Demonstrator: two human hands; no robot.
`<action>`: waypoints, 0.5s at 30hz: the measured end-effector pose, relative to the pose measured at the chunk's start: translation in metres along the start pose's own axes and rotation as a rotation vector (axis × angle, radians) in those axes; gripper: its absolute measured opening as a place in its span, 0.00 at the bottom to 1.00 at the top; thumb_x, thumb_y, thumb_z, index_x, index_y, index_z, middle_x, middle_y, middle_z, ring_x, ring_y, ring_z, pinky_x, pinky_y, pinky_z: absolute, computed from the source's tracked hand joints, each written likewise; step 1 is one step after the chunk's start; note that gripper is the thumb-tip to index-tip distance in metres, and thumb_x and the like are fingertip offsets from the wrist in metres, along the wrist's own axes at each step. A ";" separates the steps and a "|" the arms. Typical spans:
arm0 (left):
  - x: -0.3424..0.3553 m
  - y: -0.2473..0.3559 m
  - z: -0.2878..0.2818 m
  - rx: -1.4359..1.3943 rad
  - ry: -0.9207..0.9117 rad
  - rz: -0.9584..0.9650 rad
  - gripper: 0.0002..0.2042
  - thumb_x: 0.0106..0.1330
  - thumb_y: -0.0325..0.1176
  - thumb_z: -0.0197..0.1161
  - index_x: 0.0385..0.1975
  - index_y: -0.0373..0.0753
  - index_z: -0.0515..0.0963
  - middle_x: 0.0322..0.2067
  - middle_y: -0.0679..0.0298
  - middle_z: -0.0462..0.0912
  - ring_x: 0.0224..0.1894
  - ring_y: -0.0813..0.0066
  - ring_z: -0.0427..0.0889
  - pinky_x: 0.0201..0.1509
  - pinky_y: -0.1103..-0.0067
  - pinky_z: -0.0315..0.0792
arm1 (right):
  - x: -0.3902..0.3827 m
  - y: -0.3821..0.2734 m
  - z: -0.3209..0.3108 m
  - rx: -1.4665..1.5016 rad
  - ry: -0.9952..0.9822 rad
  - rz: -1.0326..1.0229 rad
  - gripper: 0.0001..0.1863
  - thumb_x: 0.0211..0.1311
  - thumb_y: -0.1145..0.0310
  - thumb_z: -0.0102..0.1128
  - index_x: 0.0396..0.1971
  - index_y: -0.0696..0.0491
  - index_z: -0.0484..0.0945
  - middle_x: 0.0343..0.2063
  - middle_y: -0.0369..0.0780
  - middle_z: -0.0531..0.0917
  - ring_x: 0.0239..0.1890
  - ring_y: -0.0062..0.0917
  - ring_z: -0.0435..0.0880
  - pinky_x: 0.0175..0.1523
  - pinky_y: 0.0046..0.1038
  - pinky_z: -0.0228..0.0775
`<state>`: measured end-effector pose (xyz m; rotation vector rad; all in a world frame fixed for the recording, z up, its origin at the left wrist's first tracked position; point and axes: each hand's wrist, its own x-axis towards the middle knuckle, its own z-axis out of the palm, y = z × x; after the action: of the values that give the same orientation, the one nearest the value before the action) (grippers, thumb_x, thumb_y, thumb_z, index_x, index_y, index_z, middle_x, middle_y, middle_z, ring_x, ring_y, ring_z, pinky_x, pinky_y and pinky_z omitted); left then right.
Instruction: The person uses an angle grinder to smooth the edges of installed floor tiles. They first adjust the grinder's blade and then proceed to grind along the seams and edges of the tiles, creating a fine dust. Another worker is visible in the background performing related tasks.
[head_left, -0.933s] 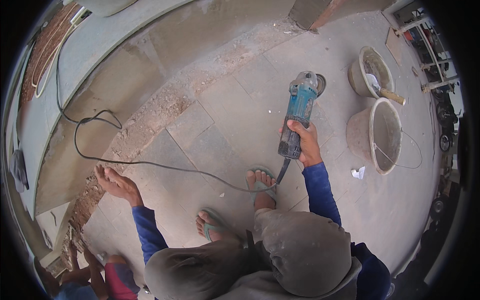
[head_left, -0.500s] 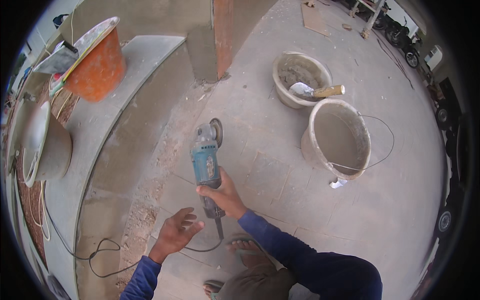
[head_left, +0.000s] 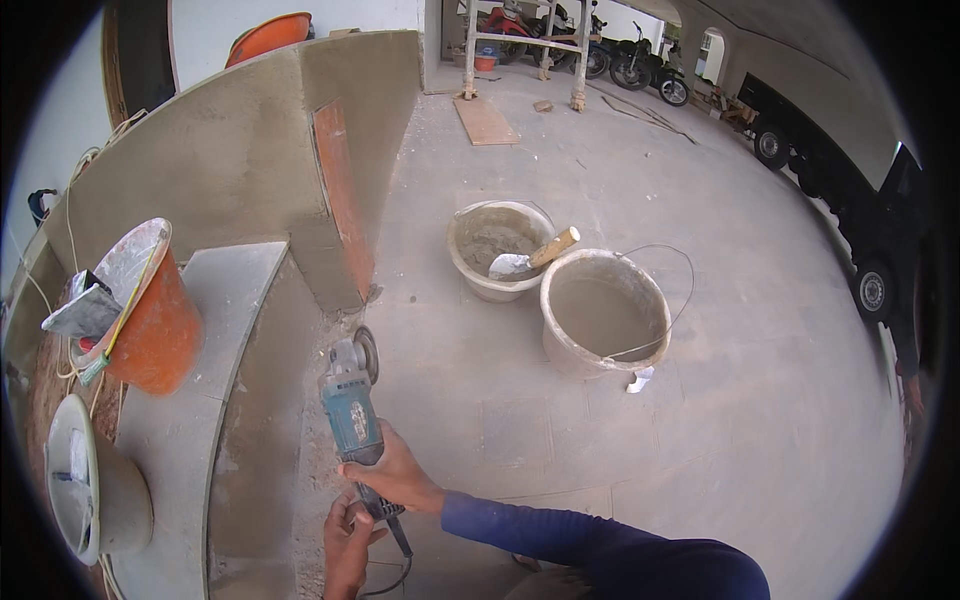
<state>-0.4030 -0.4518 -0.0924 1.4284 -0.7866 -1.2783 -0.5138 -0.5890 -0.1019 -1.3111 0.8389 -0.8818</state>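
Observation:
My right hand (head_left: 398, 475) grips the dark rear body of a teal angle grinder (head_left: 350, 415) from its right side. The grinder's disc (head_left: 367, 354) points away from me, above the floor beside the low step. At the tail end, near where the cord (head_left: 401, 540) comes out, my left hand (head_left: 345, 555) has its fingers curled against the grinder's underside, partly hidden by the tool. The left thumb sticks out below the body.
A tub of mortar (head_left: 492, 225) holds a trowel (head_left: 535, 255); a bucket of grey liquid (head_left: 605, 305) stands beside it. An orange bucket (head_left: 165, 340) and a pale bucket (head_left: 120, 500) sit on the left ledge (head_left: 215, 330). A plastered wall (head_left: 200, 165) rises ahead; a black vehicle (head_left: 850, 210) stands right.
My left hand has come up from apart to the grinder's tail. The grinder and right hand sit lower left in view as the view tilted up, showing more of the wall and background.

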 end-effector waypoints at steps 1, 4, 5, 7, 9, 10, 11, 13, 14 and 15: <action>0.013 0.010 -0.008 -0.024 0.016 0.072 0.41 0.71 0.57 0.62 0.70 0.27 0.59 0.59 0.49 0.73 0.59 0.58 0.78 0.58 0.62 0.77 | 0.000 -0.009 0.005 0.028 -0.003 -0.020 0.43 0.54 0.64 0.77 0.64 0.64 0.61 0.49 0.44 0.78 0.52 0.27 0.79 0.58 0.30 0.74; 0.049 0.040 -0.021 -0.199 -0.123 0.038 0.42 0.72 0.66 0.52 0.69 0.30 0.62 0.58 0.50 0.74 0.59 0.55 0.77 0.58 0.62 0.77 | -0.004 -0.037 0.002 0.270 -0.067 0.026 0.34 0.57 0.68 0.73 0.60 0.61 0.65 0.44 0.41 0.81 0.46 0.25 0.83 0.53 0.30 0.77; 0.058 0.035 -0.013 -0.147 -0.217 -0.027 0.40 0.73 0.66 0.49 0.66 0.31 0.65 0.57 0.51 0.75 0.59 0.59 0.78 0.58 0.64 0.76 | -0.009 -0.042 -0.003 0.317 -0.054 0.071 0.32 0.58 0.68 0.72 0.59 0.60 0.67 0.43 0.41 0.81 0.45 0.25 0.83 0.51 0.29 0.78; 0.058 0.008 0.013 -0.264 -0.516 -0.084 0.39 0.73 0.65 0.51 0.65 0.32 0.66 0.53 0.54 0.77 0.55 0.66 0.80 0.54 0.69 0.78 | -0.027 -0.038 -0.024 0.376 -0.013 0.117 0.29 0.59 0.68 0.70 0.58 0.58 0.69 0.43 0.41 0.81 0.44 0.25 0.83 0.50 0.29 0.79; 0.051 0.010 0.023 -0.336 -0.539 -0.107 0.32 0.72 0.57 0.60 0.60 0.31 0.70 0.47 0.58 0.79 0.49 0.71 0.82 0.47 0.73 0.79 | -0.040 -0.037 -0.029 0.337 0.020 0.069 0.28 0.59 0.67 0.70 0.56 0.58 0.70 0.42 0.41 0.81 0.45 0.25 0.83 0.50 0.30 0.79; 0.047 0.012 0.027 -0.274 -0.619 -0.128 0.30 0.71 0.53 0.63 0.58 0.31 0.71 0.46 0.57 0.80 0.48 0.71 0.83 0.46 0.73 0.80 | -0.046 -0.041 -0.033 0.269 0.052 0.042 0.28 0.58 0.67 0.70 0.56 0.59 0.70 0.42 0.42 0.80 0.45 0.25 0.83 0.51 0.30 0.79; 0.035 0.013 0.031 -0.221 -0.701 -0.162 0.27 0.70 0.50 0.66 0.55 0.32 0.72 0.45 0.57 0.81 0.46 0.70 0.84 0.44 0.73 0.81 | -0.056 -0.044 -0.038 0.215 0.073 0.066 0.27 0.59 0.64 0.70 0.55 0.58 0.70 0.41 0.40 0.80 0.44 0.24 0.82 0.51 0.30 0.78; 0.022 0.015 0.035 -0.132 -0.750 -0.180 0.23 0.66 0.43 0.71 0.51 0.32 0.74 0.43 0.58 0.82 0.43 0.70 0.84 0.43 0.73 0.81 | -0.067 -0.051 -0.041 0.129 0.080 0.098 0.27 0.61 0.58 0.70 0.53 0.57 0.71 0.39 0.38 0.79 0.42 0.21 0.80 0.51 0.29 0.76; 0.015 0.016 0.036 -0.104 -0.718 -0.171 0.22 0.63 0.40 0.73 0.50 0.32 0.74 0.42 0.58 0.82 0.42 0.71 0.84 0.44 0.74 0.81 | -0.068 -0.056 -0.041 0.127 0.125 0.115 0.29 0.63 0.54 0.68 0.54 0.58 0.70 0.40 0.39 0.79 0.43 0.23 0.82 0.51 0.29 0.77; 0.010 0.016 0.039 -0.074 -0.676 -0.159 0.21 0.61 0.36 0.75 0.48 0.32 0.75 0.41 0.59 0.82 0.41 0.72 0.84 0.44 0.75 0.80 | -0.067 -0.059 -0.041 0.126 0.160 0.130 0.31 0.64 0.49 0.66 0.54 0.59 0.70 0.40 0.41 0.80 0.45 0.25 0.83 0.51 0.29 0.78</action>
<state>-0.4356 -0.4749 -0.0773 1.0060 -1.0621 -1.9329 -0.5840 -0.5495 -0.0451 -1.0745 0.9661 -0.9296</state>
